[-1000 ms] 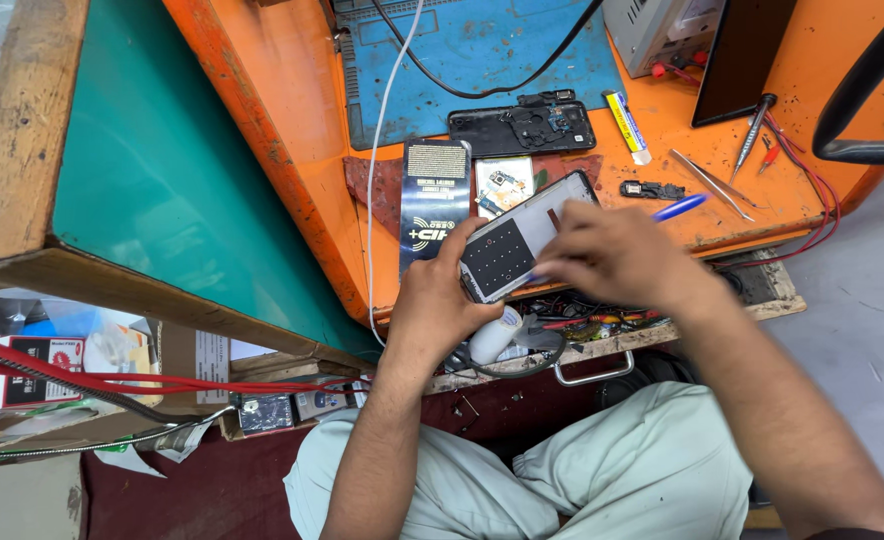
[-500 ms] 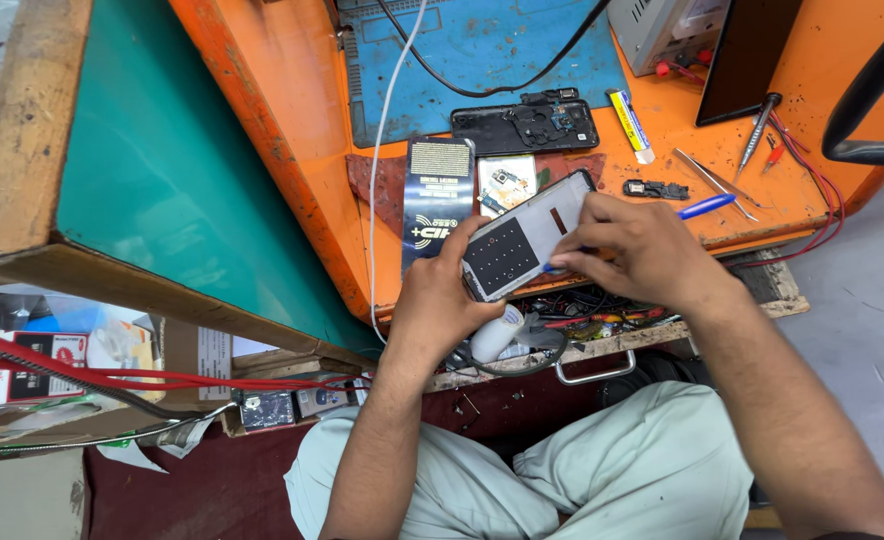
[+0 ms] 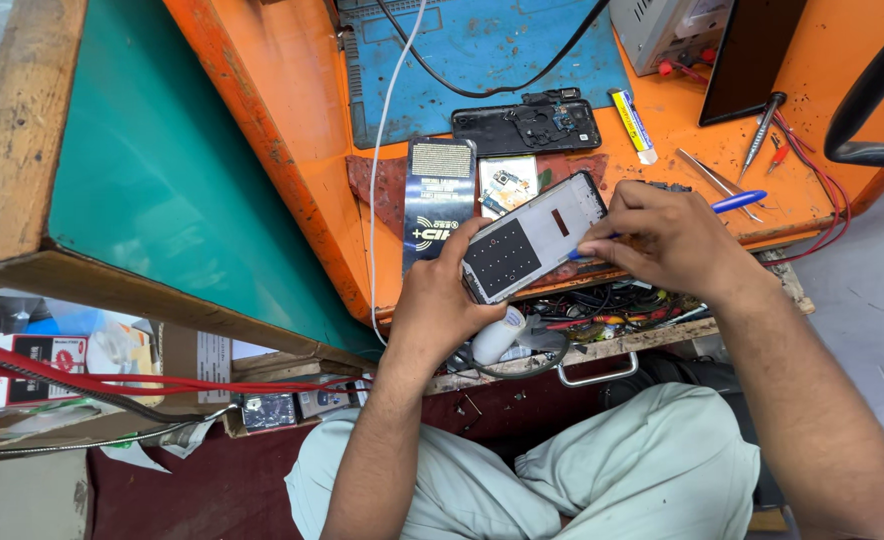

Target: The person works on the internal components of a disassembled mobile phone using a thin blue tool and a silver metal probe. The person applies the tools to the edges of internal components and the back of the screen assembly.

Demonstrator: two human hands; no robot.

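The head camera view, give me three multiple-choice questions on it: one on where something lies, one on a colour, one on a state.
1. Where does the black opened phone back lie?
A. on the blue work mat
B. in the open drawer
C. on the person's lap

2. What colour is the bench top around the mat?
A. white
B. orange
C. grey

3. How is the pale phone frame with the dark panel held?
A. lying alone on the floor
B. gripped in the left hand while the right hand works at its edge
C. clamped in a vice

Answers: 1 A, it rests at the mat's near edge; 2 B, orange surface shows all round; 3 B, left fingers wrap the frame.
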